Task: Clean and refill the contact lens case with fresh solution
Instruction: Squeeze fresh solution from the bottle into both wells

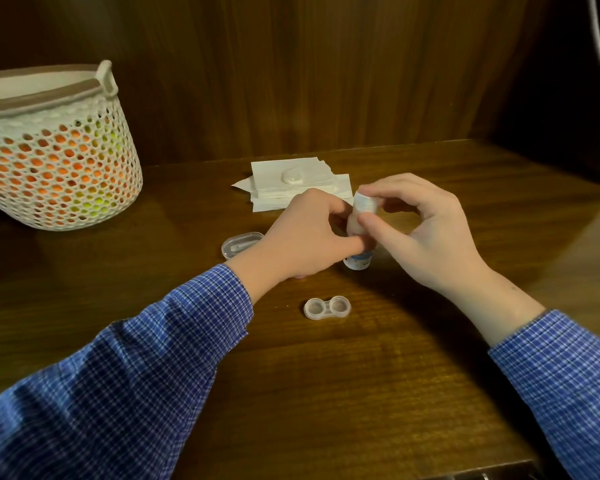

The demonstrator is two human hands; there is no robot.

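A clear two-well contact lens case (pixel 327 307) lies open on the wooden table (pixel 326 393), close to me and apart from both hands. Behind it stands a small white solution bottle (pixel 358 263), upright on the table. My left hand (pixel 305 233) grips the bottle's body from the left. My right hand (pixel 420 226) pinches the bottle's white cap (pixel 365 201) between thumb and fingers. The bottle's middle is hidden behind my fingers.
A stack of white tissues (pixel 291 183) with a small white lid on it lies behind the hands. A clear oval box (pixel 239 244) sits left of my left hand. A white mesh basket (pixel 54 150) of orange and green balls stands far left.
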